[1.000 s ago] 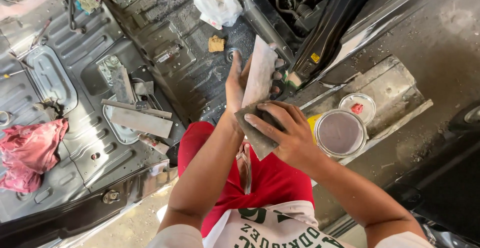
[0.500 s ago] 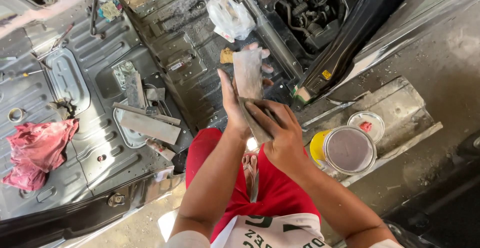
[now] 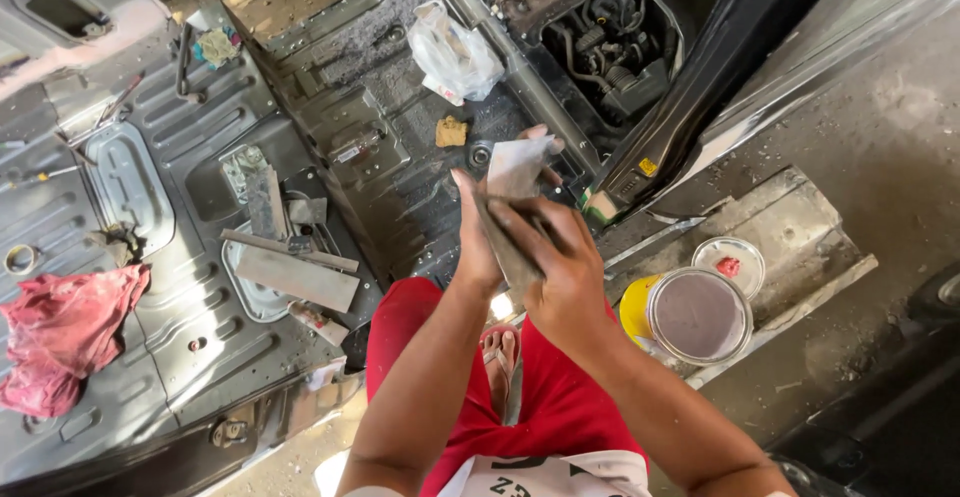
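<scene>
Head view showed two bare hands held up close together over the stripped metal car floor [image 3: 380,157]. The left hand [image 3: 480,242] was flat behind a grey sheet of sandpaper [image 3: 515,172], and its fingertips peeked out past the top edge. The right hand [image 3: 555,267] was pressed on the front of the sheet, fingers curled over it, so the paper sat squeezed between both hands. An open can of grey paste [image 3: 697,315] stood just beside the right arm, with its lid [image 3: 728,265] lying next to it. A red rag [image 3: 65,332] lay far off on the left. I think the sheet could slip and fall onto the dusty floor if the hands let go a little. An elbow could also bump the can and tip it.
</scene>
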